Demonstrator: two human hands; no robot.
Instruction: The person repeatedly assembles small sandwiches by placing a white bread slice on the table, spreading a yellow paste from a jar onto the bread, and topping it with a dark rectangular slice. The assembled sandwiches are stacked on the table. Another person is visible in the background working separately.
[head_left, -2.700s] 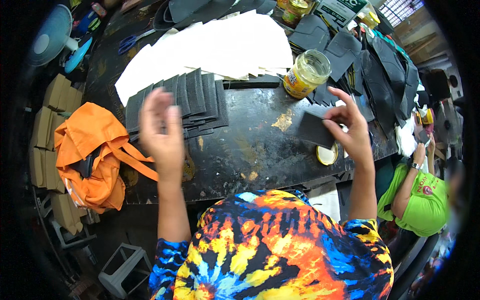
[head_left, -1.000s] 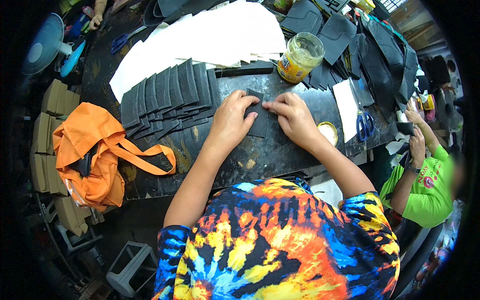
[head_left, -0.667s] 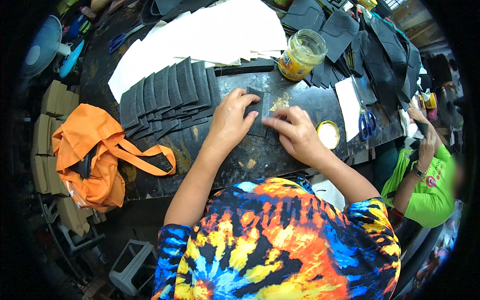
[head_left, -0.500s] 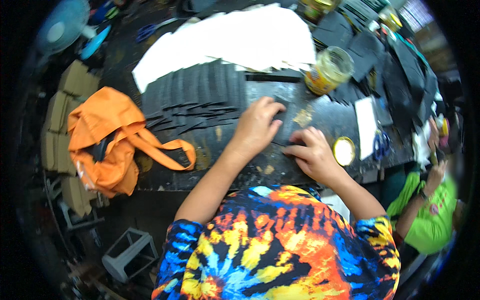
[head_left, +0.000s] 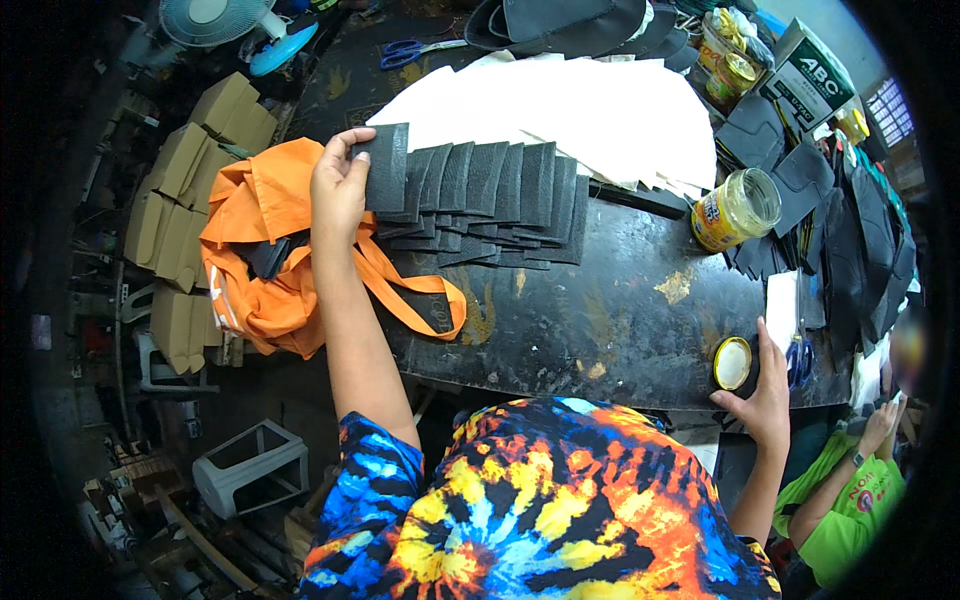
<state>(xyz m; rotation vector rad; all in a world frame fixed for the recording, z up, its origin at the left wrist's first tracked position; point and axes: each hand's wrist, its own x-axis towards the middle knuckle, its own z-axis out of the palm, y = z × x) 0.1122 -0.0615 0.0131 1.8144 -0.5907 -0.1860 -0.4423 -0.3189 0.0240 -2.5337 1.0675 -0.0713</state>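
My left hand (head_left: 338, 192) pinches a black rectangular piece (head_left: 388, 172) of leather-like sheet by its left edge, thumb in front. It is at the left end of overlapping rows of similar black pieces (head_left: 485, 180) on the dark table. At the right, my right hand (head_left: 766, 395) is open, thumb and fingers apart, with nothing visible in it. Close beside its thumb lies a round lid with a yellow rim (head_left: 732, 363). Blue-handled scissors (head_left: 799, 362) and a white strip (head_left: 782, 310) are just beyond its fingers.
An orange bag (head_left: 265, 200) slumps by my left forearm. White sheets (head_left: 570, 105) fan behind the rows. A glass jar (head_left: 735, 210) stands right, before heaped black pieces (head_left: 865, 250). More scissors (head_left: 405, 52) lie at the back. A person in green (head_left: 850, 510) works at lower right.
My left hand has moved left from mid-table to the end of the rows with a black piece. My right hand has moved right beside the lid and opened. The view has shifted.
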